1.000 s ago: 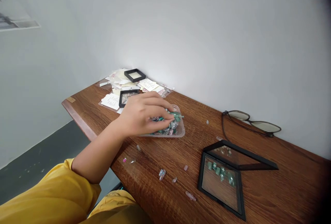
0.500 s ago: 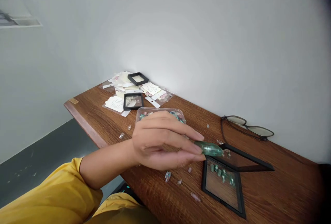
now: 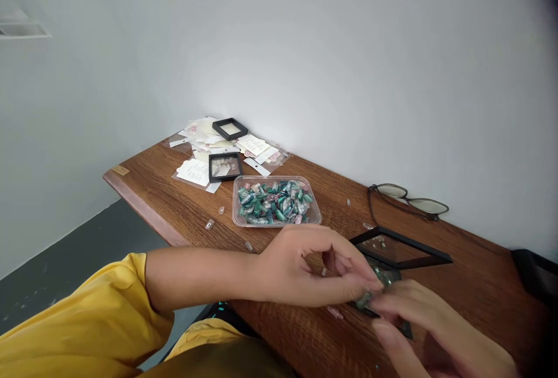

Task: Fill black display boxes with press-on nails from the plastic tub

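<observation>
My left hand (image 3: 318,267) reaches across with thumb and fingertips pinched on a green translucent press-on nail (image 3: 363,300). Close against those fingertips is my right hand (image 3: 440,325), slightly blurred, its thumb apart from its fingers; I see nothing held in it. Whether it touches the nail I cannot tell. Beneath both hands lies a black-framed clear display case (image 3: 418,256), its lid raised. The hands hide most of its lower half. Behind my left wrist, a clear plastic box (image 3: 234,203) is filled with green, clear and pink press-on nails (image 3: 274,200).
Toward the back left lie two smaller black frames (image 3: 225,167), printed cards (image 3: 193,172) and plastic bags. Glasses (image 3: 410,199) rest near the wall. A dark object (image 3: 534,273) is at the right edge. Loose clear nails (image 3: 210,224) dot the wooden table (image 3: 165,203).
My left hand has moved right and down toward the display case with the green nail. My right hand has come into view beside it. The plastic box is now uncovered.
</observation>
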A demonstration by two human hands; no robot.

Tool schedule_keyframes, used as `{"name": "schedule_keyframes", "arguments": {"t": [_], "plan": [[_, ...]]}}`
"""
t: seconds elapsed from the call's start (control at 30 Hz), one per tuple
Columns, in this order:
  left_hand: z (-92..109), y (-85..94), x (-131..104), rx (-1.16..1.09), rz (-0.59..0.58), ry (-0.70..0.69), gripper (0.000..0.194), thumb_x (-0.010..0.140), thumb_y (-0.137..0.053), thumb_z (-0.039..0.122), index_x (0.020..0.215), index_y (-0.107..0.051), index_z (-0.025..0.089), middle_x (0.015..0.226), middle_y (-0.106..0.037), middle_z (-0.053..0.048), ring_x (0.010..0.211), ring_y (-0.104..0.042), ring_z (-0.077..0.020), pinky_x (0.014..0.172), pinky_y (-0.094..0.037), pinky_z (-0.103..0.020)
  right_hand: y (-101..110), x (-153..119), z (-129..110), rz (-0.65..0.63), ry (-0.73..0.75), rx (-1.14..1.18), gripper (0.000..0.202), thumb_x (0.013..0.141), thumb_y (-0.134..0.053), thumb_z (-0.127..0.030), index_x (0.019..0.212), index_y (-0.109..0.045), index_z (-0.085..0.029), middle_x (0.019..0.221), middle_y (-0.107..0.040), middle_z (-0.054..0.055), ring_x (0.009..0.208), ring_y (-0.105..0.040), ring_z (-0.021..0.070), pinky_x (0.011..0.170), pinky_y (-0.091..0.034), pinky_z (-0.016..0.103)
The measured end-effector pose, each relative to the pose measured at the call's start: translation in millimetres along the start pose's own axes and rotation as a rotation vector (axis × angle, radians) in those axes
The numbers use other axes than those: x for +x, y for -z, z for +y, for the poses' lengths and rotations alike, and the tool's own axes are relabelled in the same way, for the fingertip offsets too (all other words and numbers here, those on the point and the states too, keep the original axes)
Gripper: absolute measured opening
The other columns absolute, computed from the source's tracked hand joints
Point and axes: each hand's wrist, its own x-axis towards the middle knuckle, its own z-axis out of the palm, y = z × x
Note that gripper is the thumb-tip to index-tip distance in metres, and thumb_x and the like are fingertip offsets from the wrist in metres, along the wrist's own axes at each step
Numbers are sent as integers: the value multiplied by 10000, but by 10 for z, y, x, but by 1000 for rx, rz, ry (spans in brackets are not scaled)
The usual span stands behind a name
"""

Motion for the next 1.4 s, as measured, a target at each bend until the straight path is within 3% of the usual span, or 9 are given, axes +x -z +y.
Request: {"name": "schedule_keyframes", "arguments": {"t": [0.17, 0.27, 0.47, 0.67, 0.8, 1.0, 1.17, 1.27, 1.4], "plan": [[59, -77, -28, -90, 16, 263, 318, 904, -905, 369, 958, -726, 112, 789, -797, -64, 613, -687, -86, 575, -539, -156, -91, 67, 29, 29, 47, -85, 103, 1014, -737, -147, 1059, -708, -235, 855, -725, 21, 723, -706, 179, 683, -594, 323], [70, -96, -67, -73, -42, 314, 272, 967, -829, 350, 999, -719, 104, 814, -797, -73, 630, -692, -86, 592, -545, -161, -97, 7, 31, 44, 69, -105, 190, 997, -735, -73, 1089, -721, -238, 872, -739, 20, 744, -721, 181, 706, -611, 330], [57, -62, -88, 7, -110, 357, 225, 982, -766, 256, 1107, -751, 69, 836, -755, -73, 656, -650, -85, 632, -555, -181, -105, -59, 97, 78, 47, -158, 176, 982, -759, -81, 1069, -755, -234, 936, -784, 22, 837, -757, 193, 811, -638, 344], [20, -8, -65, 147, -189, 183, 251, 975, -812, 283, 1103, -811, 68, 978, -812, -146, 848, -770, -144, 799, -638, -215, -136, -53, 127, 76, -77, -115, 68, 1043, -711, -221, 1099, -747, -233, 959, -773, 36, 815, -755, 187, 762, -642, 308], [5, 12, -76, 162, -189, 145, 205, 1024, -760, 257, 1118, -843, 94, 1051, -848, -155, 926, -796, -147, 876, -638, -216, -153, -86, 125, 93, -128, -91, 123, 1044, -718, -239, 1155, -771, -249, 975, -777, 37, 817, -753, 194, 763, -654, 311], [-14, 9, -109, 169, -138, 154, 332, 972, -799, 248, 1280, -814, 122, 975, -815, -119, 865, -747, -144, 792, -622, -221, -243, -122, 67, 135, -115, -81, 189, 1014, -720, -137, 1163, -766, -243, 1006, -785, 55, 864, -768, 218, 792, -677, 351], [-6, 11, -120, 116, -118, 255, 283, 988, -793, 321, 1213, -849, 161, 952, -802, -104, 789, -725, -123, 735, -607, -212, -241, -71, 22, 123, -134, -50, 209, 1007, -711, -133, 1150, -787, -265, 990, -801, 49, 817, -778, 218, 729, -681, 334], [-3, 12, -108, 80, -88, 280, 272, 960, -839, 318, 1164, -863, 140, 921, -799, -104, 712, -700, -107, 663, -583, -201, -199, -58, 56, 81, -176, -6, 104, 1006, -758, -240, 1088, -818, -263, 876, -783, 34, 712, -753, 205, 588, -634, 288], [-6, 33, -55, 49, -133, 61, 111, 927, -867, 178, 996, -851, 92, 877, -835, -107, 734, -751, -105, 722, -589, -181, -170, -102, 152, 7, -296, 192, 295, 914, -876, -487, 1100, -850, -259, 793, -752, 40, 736, -753, 247, 593, -641, 324]]}}
